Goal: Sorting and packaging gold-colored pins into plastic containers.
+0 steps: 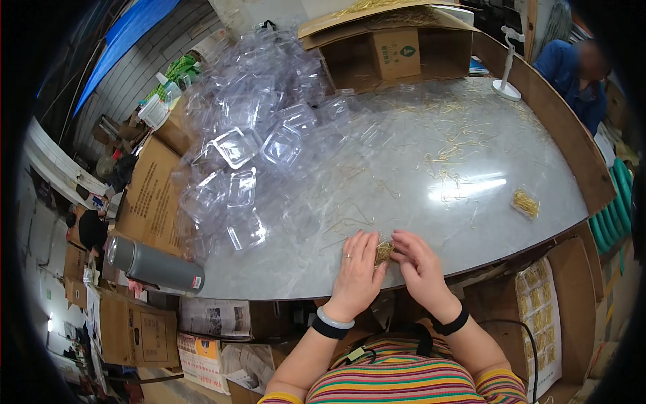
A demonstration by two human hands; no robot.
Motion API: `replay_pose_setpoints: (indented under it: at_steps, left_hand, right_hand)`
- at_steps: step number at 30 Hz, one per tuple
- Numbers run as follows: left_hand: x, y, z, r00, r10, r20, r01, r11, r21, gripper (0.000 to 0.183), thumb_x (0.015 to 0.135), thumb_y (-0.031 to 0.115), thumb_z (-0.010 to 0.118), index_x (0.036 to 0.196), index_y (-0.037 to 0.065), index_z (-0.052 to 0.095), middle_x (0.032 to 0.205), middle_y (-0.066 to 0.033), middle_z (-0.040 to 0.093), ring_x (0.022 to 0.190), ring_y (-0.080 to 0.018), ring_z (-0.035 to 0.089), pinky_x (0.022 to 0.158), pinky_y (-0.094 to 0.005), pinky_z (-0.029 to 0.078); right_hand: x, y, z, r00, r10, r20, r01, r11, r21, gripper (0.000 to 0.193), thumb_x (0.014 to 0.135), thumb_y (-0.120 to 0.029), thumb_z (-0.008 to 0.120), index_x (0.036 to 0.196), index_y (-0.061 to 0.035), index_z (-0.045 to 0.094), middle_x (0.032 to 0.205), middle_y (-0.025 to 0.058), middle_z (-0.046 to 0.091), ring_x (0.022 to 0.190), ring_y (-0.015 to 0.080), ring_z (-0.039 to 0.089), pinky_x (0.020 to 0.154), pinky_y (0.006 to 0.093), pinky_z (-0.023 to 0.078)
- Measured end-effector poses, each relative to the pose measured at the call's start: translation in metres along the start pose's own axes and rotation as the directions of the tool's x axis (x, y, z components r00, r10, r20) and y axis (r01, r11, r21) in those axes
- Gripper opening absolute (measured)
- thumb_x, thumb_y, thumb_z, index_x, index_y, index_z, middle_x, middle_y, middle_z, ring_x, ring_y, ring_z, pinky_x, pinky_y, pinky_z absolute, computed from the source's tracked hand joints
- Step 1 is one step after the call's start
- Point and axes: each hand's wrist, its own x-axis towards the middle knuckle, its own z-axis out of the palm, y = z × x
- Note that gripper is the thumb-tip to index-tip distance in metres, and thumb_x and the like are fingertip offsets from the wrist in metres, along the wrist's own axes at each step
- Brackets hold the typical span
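Observation:
At the table's near edge, a small bundle of gold wire hooks (384, 252) sits between my two hands. My left hand (359, 273) presses against its left side, fingers together and pointing away from me. From the right, my right hand (422, 271) closes on it with bent fingers. Whether a clear box lies around the hooks is hidden by my fingers. Loose gold hooks (447, 158) are scattered over the grey table (303, 279). Farther right stands a clear box packed with gold hooks (525, 203).
A tall heap of clear plastic boxes (252, 128) covers the table's left side. A grey bottle (158, 264) lies at the near left edge. An open carton (393, 54) and a white stand (506, 87) are at the back. Packed boxes (538, 316) fill a lower right carton. A person (572, 81) sits far right.

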Motion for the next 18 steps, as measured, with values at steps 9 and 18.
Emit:
replay_pose_setpoints:
  at_steps: [9,18]
  left_hand:
    - [-0.003,-0.005,-0.009,0.997,0.055,0.052,-0.054,0.998,-0.02,0.061,0.091,0.012,0.067,0.145,-0.001,0.043,0.137,-0.0231,0.051,0.132,-0.042,0.045,0.116,-0.0571,0.028]
    - [-0.002,-0.006,-0.015,0.994,0.073,0.087,-0.055,0.981,-0.188,0.064,0.089,0.005,0.069,0.147,-0.001,0.042,0.141,-0.0232,0.049,0.129,-0.0419,0.048,0.11,-0.044,0.041]
  right_hand:
    - [0.029,-0.019,-0.03,0.933,-0.178,0.314,0.351,0.651,-0.673,0.058,0.077,0.005,0.059,0.135,-0.0016,0.054,0.135,0.018,0.055,0.128,0.0384,0.049,0.109,0.046,0.039]
    - [0.018,-0.012,-0.046,0.965,-0.264,0.003,0.115,0.41,-0.905,0.046,0.078,0.0,0.067,0.123,-0.0046,0.062,0.124,0.0124,0.061,0.113,0.0352,0.055,0.097,0.0455,0.043]
